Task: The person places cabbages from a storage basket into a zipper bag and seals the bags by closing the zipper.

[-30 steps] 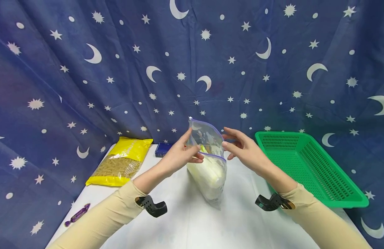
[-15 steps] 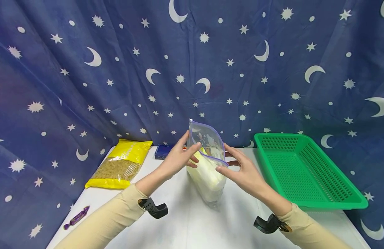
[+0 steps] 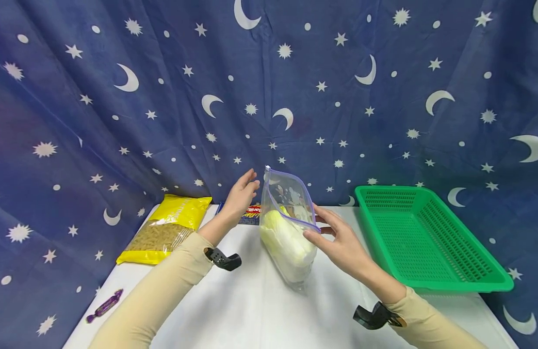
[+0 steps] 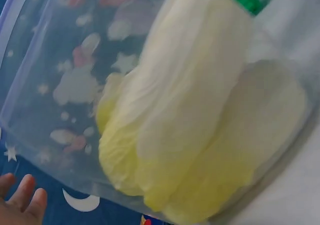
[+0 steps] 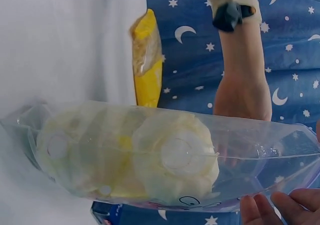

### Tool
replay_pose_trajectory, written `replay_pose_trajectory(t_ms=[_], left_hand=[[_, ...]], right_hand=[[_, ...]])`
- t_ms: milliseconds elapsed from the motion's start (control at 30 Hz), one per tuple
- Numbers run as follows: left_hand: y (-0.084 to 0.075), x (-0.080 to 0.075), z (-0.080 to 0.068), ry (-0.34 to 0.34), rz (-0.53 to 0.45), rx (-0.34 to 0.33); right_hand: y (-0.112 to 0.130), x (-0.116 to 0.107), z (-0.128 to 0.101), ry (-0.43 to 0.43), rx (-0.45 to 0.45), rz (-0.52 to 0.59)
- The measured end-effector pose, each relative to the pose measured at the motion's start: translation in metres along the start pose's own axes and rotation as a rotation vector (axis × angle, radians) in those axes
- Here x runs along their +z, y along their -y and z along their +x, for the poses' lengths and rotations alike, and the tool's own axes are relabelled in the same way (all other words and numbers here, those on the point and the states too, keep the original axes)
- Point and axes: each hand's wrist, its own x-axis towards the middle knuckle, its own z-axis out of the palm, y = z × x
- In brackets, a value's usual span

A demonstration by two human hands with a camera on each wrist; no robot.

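A clear zip bag (image 3: 295, 194) with a purple zip edge and printed figures stands on the table, its mouth spread. Pale napa cabbage (image 3: 288, 242) fills its lower part; white stem ends of the cabbage (image 5: 182, 152) show through the plastic in the right wrist view. My right hand (image 3: 340, 237) holds the bag's right edge near the mouth, thumb in front and fingers behind. Off the bag's left side, my left hand (image 3: 240, 196) is raised with fingers loosely extended, holding nothing. Its fingertips (image 4: 37, 202) show beside the bag in the left wrist view.
A yellow bag of pasta (image 3: 164, 230) lies at the left, with a purple-wrapped candy (image 3: 104, 306) nearer me. Behind my left hand is a blue Barilla box (image 3: 251, 215). A green plastic basket (image 3: 432, 237) stands at the right, before a star-patterned curtain (image 3: 269, 87).
My left hand has let go of the bag's left rim and moved left and up, uncovering more of the blue box. My right hand has shifted lower along the bag's right edge.
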Motion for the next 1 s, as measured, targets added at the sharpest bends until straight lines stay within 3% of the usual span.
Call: replay_pose_trajectory(t_ms=[167,300,500,767,1000], left_hand=[[-0.001,0.005,0.024,0.067,-0.022,-0.009],[-0.003,0.010,0.032,0.097,-0.010,-0.032],[-0.002,0.012,0.032,0.078,0.001,-0.019],[0.005,0.001,0.025,0.015,-0.033,0.014],[0.009,-0.007,0.016,-0.021,-0.047,0.030]], right_hand=[[0.000,0.000,-0.002,-0.015,-0.004,0.008],[-0.001,0.001,-0.003,-0.015,-0.033,0.047],[-0.004,-0.004,-0.006,-0.024,-0.027,0.071],[-0.011,-0.015,-0.007,-0.038,0.008,0.096],[-0.020,-0.025,0.000,-0.103,0.039,0.094]])
